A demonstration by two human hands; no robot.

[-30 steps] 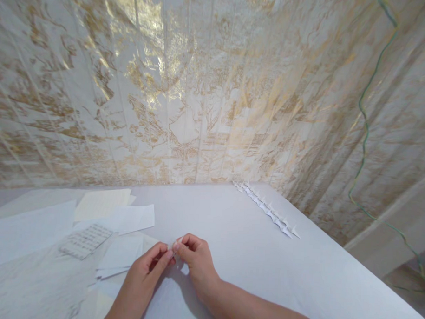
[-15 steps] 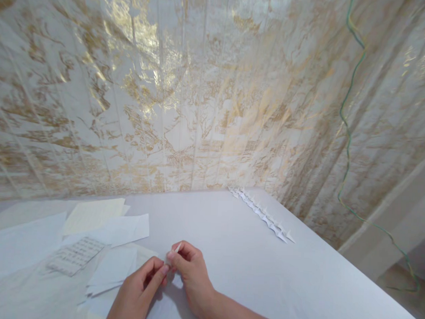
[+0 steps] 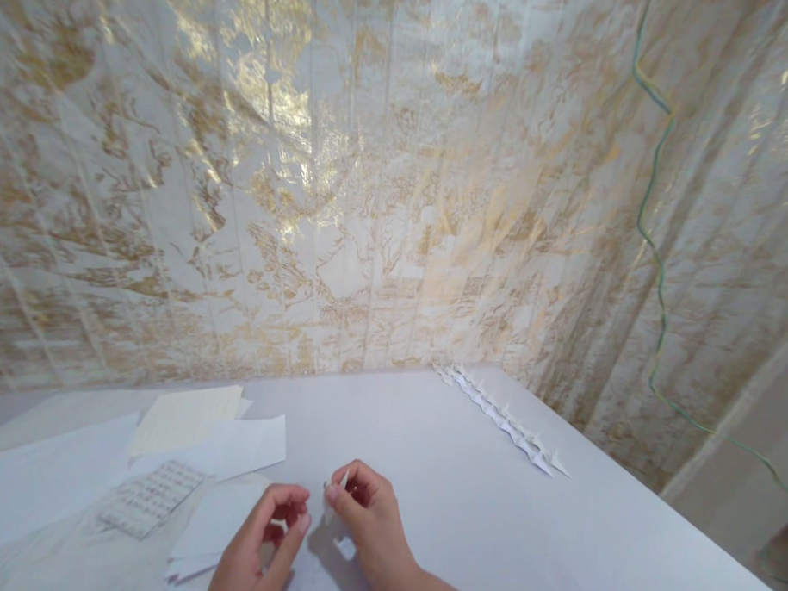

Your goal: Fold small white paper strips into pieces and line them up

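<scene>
My right hand pinches a small folded white paper piece between thumb and fingers, just above the white table. A little to its left, my left hand has its fingers curled with the tips close together; nothing shows in them. A gap separates the left fingertips from the paper piece. A small white paper scrap lies on the table under my right hand.
A row of several small folded white paper figures runs along the far right table edge. Loose white sheets and a printed slip lie at the left. A gold-patterned wall rises behind; a green cord hangs at the right.
My left hand has come off the paper piece and drawn back to the left. My right hand keeps the piece. The view has tilted slightly upward.
</scene>
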